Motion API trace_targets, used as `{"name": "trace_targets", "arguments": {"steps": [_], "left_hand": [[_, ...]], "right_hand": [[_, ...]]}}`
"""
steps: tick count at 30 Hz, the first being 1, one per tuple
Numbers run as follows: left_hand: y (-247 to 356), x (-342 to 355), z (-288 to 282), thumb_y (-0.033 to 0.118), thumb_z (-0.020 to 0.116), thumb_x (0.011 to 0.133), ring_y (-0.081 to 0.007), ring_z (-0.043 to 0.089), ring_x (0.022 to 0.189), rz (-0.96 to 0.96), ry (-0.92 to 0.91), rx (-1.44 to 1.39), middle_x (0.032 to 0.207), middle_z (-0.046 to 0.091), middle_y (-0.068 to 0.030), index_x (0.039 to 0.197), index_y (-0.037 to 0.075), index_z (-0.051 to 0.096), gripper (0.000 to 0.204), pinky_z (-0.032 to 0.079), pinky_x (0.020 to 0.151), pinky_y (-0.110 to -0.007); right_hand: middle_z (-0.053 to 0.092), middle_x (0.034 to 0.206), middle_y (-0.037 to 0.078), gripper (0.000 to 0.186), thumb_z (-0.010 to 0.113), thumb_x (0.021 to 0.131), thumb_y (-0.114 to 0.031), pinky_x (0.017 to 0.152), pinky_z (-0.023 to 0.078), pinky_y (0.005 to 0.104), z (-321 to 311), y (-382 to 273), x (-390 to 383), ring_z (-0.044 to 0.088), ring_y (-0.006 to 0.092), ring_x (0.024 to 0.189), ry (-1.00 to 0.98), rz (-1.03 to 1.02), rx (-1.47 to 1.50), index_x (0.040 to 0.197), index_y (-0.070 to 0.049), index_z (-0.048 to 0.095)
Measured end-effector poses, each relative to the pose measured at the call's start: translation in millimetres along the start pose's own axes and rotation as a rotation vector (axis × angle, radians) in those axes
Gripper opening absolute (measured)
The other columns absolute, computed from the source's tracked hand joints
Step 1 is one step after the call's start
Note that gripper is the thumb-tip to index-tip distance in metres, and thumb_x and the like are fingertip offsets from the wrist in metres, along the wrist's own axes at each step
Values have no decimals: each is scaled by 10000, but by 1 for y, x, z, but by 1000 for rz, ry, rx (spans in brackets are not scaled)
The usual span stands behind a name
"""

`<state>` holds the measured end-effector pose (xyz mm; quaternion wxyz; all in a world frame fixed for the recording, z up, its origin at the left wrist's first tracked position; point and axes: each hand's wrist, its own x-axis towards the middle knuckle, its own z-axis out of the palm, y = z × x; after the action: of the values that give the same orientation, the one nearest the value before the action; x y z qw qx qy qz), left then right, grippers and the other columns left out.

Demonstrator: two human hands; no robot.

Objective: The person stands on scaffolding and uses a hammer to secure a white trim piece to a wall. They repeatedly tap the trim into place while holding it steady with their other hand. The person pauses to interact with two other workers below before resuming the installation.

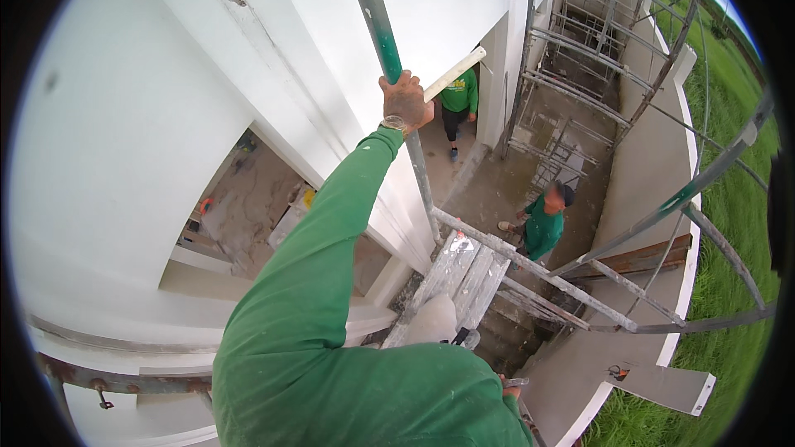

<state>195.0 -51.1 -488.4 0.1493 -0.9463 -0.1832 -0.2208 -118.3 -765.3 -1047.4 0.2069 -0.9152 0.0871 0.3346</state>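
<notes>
My left hand (406, 103), below a green sleeve and a wristwatch, is closed around an upright scaffold pole (379, 25), green in part. From the same hand a flat whitish strip (455, 74) sticks out to the upper right; its other end is hidden in the hand. At the lower right, my right hand (511, 389) shows only in part past the green sleeve. Its fingers look closed by a small greyish piece (517, 382) whose kind I cannot make out. Below me lie paint-splashed scaffold planks (484, 277), with a pale trouser leg (434, 320) over them.
Scaffold rails (538, 266) cross beside the planks, high above the ground. A person in green (545, 223) is down below; another person (458, 99) is in a doorway. White walls (108, 157) with a window opening (248, 207) rise at left. A boundary wall (650, 174) borders grass at right.
</notes>
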Motion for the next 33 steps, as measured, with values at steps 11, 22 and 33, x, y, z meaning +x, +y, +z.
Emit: {"name": "trace_targets", "arguments": {"steps": [11, 22, 33], "left_hand": [[-4, -2, 12, 376, 680, 740, -213, 499, 1159, 39, 117, 67, 932, 664, -12, 870, 101, 793, 324, 343, 920, -597], [1, 0, 4, 368, 675, 773, -204, 468, 1216, -13, 0, 97, 1009, 667, -6, 914, 90, 795, 334, 306, 983, -627], [90, -135, 54, 362, 734, 826, -352, 686, 912, -144, -389, -828, 930, 708, -161, 963, 71, 740, 321, 536, 813, -431]], "right_hand": [[620, 1362, 202, 859, 547, 910, -689, 1128, 397, 401, -77, -81, -60, 520, 344, 1348, -178, 89, -111, 1375, 33, 540], [754, 920, 152, 456, 812, 841, -408, 853, 534, 398, -44, -52, -54, 706, 266, 908, 103, 73, 426, 954, 26, 730], [714, 859, 27, 256, 813, 872, -215, 753, 515, 315, -191, -236, -64, 639, 134, 794, 181, -335, 1044, 980, 2, 729]]}}
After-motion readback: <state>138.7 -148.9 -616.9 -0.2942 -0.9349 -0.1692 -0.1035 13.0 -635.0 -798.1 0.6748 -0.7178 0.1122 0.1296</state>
